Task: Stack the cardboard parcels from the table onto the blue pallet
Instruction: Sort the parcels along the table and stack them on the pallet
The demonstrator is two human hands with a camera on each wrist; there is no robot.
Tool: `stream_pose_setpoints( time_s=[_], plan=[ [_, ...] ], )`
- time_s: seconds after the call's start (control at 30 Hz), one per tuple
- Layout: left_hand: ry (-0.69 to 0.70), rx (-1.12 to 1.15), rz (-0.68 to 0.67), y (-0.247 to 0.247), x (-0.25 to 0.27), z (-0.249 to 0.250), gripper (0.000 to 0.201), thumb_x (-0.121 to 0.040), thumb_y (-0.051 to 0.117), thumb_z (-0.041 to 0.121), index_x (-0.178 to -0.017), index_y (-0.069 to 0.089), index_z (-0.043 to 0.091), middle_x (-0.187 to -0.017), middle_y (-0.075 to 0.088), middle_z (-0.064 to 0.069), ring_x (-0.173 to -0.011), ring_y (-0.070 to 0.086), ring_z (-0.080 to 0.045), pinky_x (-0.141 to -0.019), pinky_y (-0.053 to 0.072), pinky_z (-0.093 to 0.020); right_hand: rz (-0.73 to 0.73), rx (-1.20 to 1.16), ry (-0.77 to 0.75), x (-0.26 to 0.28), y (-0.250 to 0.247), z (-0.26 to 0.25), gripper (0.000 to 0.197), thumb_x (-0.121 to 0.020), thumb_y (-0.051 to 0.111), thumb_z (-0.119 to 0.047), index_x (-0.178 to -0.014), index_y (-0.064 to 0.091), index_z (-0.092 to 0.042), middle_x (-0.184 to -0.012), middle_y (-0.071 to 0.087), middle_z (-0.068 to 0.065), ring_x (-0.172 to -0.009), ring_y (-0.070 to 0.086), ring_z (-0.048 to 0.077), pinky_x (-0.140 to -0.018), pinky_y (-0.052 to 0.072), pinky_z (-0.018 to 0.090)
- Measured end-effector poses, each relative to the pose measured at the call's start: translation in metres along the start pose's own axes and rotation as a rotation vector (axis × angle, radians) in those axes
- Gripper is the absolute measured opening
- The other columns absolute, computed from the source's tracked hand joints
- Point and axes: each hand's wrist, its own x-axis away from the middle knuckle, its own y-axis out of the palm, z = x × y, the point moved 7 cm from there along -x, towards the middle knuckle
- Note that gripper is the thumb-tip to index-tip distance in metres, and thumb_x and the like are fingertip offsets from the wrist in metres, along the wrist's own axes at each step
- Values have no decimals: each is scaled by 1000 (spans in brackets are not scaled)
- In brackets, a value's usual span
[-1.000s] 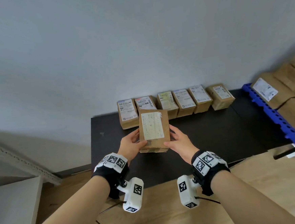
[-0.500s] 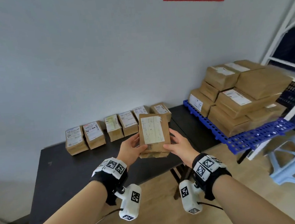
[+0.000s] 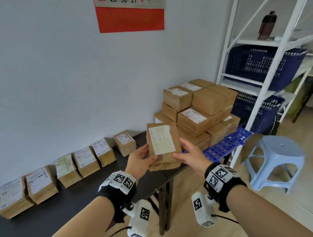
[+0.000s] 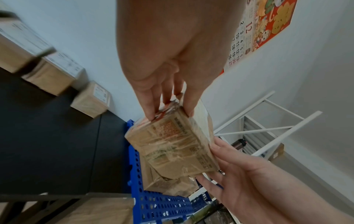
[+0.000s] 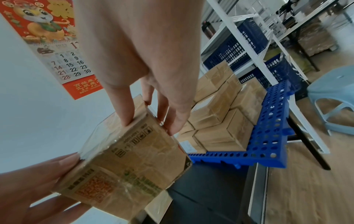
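I hold a brown cardboard parcel (image 3: 163, 145) with a white label on top between both hands, above the right end of the black table (image 3: 47, 216). My left hand (image 3: 145, 156) grips its left side and my right hand (image 3: 188, 151) its right side, thumbs on top and fingers underneath. The wrist views show the parcel's (image 4: 172, 144) (image 5: 130, 159) taped end, with fingers (image 4: 151, 112) (image 5: 126, 116) pressed on its edges. The blue pallet (image 3: 227, 142) lies just behind and to the right, bearing a stack of parcels (image 3: 197, 105). Several more labelled parcels (image 3: 84, 161) stand in a row along the wall on the table.
A white metal rack (image 3: 260, 72) with dark blue baskets (image 3: 260, 67) stands right of the pallet. A light blue plastic stool (image 3: 275, 157) sits on the wooden floor at the right. A calendar (image 3: 130, 8) hangs on the wall above.
The view has swung to the right. The parcel has travelled with both hands from over the table's middle to its right end, near the pallet. Both hands keep their hold.
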Motion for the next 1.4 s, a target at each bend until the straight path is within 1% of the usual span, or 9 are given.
stream_pose_setpoints(
  time_s=[0.2,0.5,0.63,0.8,0.93,1.1,1.2,1.33,1.4],
  plan=[
    [20,-4,-18,56,-62,24,64,-80,71,6,-138,44,13,-130,59,-3,-116,59,-18,-95,51,-42,37,11,-57,-43,-67,-14,63,-86,60,5,-139,42,-23,-121,58,-8,-122,52,13,-104,45,42],
    [-47,111,3,128,-157,49,64,-81,69,3,-138,43,15,-132,57,-6,-116,59,-21,-91,53,-43,73,59,-5,-136,-155,-24,70,-83,64,2,-143,38,-25,-130,56,4,-122,52,20,-101,46,44],
    [-51,117,42,148,-180,56,64,-82,68,2,-139,43,14,-133,55,-6,-114,60,-22,-90,54,-42,53,69,0,-165,-179,-24,71,-84,64,1,-144,36,-23,-140,49,2,-128,47,18,-104,44,45],
    [-91,128,101,169,-200,62,61,-83,66,1,-138,43,14,-132,56,-5,-102,63,-18,-82,56,-35,-25,132,35,-198,-202,-22,71,-85,63,-1,-146,33,-20,-142,47,4,-120,48,12,-104,43,36],
    [-134,154,180,182,-212,63,60,-84,66,2,-138,44,14,-131,57,-6,-96,63,-17,-85,56,-37,-109,200,52,-230,-214,-22,71,-86,63,-5,-147,31,-21,-142,47,4,-126,47,19,-101,45,36],
    [-188,188,303,199,-226,63,53,-83,66,-1,-132,50,11,-112,65,-3,-83,65,-12,-77,57,-34,-218,305,51,-260,-224,-24,71,-87,62,-7,-148,28,-20,-140,49,5,-121,52,20,-92,51,34],
    [-236,213,340,209,-229,58,51,-82,65,-4,-130,52,9,-91,66,5,-82,66,-14,-76,57,-34,-267,367,33,-265,-228,-24,68,-88,59,-9,-148,27,-17,-141,48,5,-126,48,20,-104,43,37],
    [-250,188,379,222,-236,59,49,-82,65,-4,-128,53,9,-89,66,6,-82,66,-15,-84,55,-41,-324,453,-34,-268,-236,-30,52,-92,55,-12,-140,37,-16,-135,53,3,-122,51,18,-103,43,33],
    [-253,185,393,225,-240,59,48,-82,65,-4,-127,53,9,-88,67,6,-81,67,-15,-82,56,-39,-348,485,-67,-268,-237,-36,55,-93,55,-17,-143,33,-17,-138,50,3,-123,50,18,-102,43,31]
  ],
)
